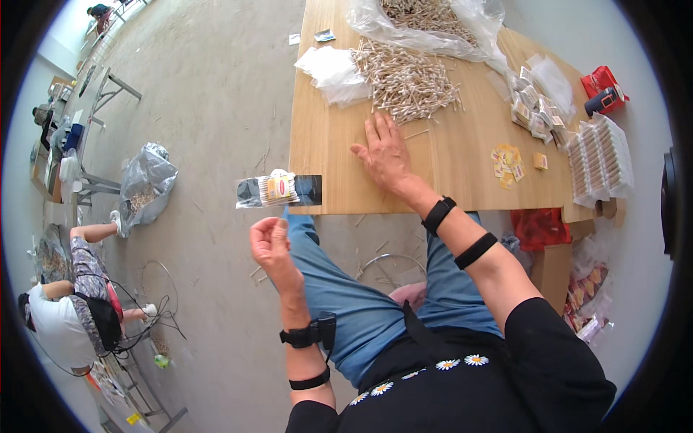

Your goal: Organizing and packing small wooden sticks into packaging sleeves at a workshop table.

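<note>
My right hand (386, 153) lies flat on the wooden table, palm down, with its fingertips at the near edge of a heap of cotton swabs (411, 79). My left hand (271, 244) is raised off the table's left corner, thumb and fingers pinched together. Whatever it may hold is too small to make out. Just beyond it, a pack of cotton swabs (279, 189) with a yellow label rests on a dark strip (309, 190) that juts past the table edge. Transparent film surrounds the pack.
On the table (332, 148) are empty plastic bags (336, 74), a big bag of swabs (429, 25), yellow labels (508, 164), small packs (535, 108) and stacked swab packs (600, 159). A grey sack (148, 184) stands on the floor; another person (68, 317) sits at left.
</note>
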{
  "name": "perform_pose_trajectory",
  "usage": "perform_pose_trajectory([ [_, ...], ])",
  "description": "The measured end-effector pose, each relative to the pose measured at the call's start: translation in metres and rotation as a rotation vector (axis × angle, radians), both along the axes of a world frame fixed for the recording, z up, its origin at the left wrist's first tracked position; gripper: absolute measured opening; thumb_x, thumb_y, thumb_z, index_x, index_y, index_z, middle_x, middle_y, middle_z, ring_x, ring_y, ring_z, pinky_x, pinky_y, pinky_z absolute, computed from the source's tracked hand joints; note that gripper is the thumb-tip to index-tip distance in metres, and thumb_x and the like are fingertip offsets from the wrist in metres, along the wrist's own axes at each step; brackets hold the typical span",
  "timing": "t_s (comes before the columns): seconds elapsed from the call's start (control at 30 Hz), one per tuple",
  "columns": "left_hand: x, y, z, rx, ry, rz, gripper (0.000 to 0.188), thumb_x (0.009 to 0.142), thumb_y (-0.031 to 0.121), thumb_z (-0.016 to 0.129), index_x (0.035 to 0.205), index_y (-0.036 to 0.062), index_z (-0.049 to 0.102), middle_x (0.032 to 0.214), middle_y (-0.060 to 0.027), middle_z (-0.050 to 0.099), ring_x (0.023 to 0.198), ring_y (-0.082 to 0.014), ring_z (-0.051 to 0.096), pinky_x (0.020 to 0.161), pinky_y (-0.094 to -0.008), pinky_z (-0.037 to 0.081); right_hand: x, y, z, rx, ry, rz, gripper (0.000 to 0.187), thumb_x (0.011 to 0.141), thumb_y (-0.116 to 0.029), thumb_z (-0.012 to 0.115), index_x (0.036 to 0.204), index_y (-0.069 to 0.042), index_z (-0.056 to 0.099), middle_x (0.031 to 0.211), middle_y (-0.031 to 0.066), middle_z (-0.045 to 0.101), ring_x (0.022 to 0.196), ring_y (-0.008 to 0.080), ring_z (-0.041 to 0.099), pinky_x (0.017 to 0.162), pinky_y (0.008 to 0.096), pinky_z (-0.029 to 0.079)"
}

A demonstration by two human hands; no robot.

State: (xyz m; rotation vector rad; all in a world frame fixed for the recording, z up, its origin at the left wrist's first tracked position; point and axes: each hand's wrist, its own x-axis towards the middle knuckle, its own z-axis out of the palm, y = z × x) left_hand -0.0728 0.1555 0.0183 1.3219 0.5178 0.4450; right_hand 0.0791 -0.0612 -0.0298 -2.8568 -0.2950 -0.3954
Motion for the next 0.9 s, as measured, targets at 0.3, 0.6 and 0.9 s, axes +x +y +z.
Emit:
perform_pose_trajectory([
  [0.3,0.013,-0.072,0.004,0.591,0.050,-0.412,0.025,0.084,0.006,0.072,0.107,-0.0013,0.064,0.090,-0.0121,0.064,0.083,-0.0240,0.063,0.079,-0.0335,0.051,-0.070,-0.058,0.027,0.246,0.130,0.444,0.061,0.090,-0.025,0.069,0.137,0.008,0.050,0.149,0.0253,0.043,0.144,0.0392,0.035,0.118,0.0450,0.032],
  [0.6,0.044,-0.126,-0.018,1.185,-0.092,-0.635,0.052,0.086,0.021,0.072,0.132,0.0028,0.058,0.140,-0.0163,0.054,0.136,-0.0343,0.044,0.115,-0.0498,0.030,-0.042,-0.067,0.043,0.259,0.042,0.031,0.027,0.078,-0.019,0.077,0.094,0.000,0.067,0.100,0.0164,0.061,0.103,0.0331,0.059,0.086,0.0421,0.051],
  [0.9,0.048,-0.146,-0.029,1.382,-0.017,-0.702,0.073,0.088,0.041,0.069,0.149,0.0070,0.044,0.157,-0.0085,0.039,0.148,-0.0293,0.030,0.120,-0.0550,0.014,-0.016,-0.090,0.025,0.235,0.124,-0.009,0.012,0.082,-0.011,0.067,0.091,-0.003,0.065,0.100,0.0179,0.062,0.087,0.0379,0.067,0.073,0.0456,0.056],
])
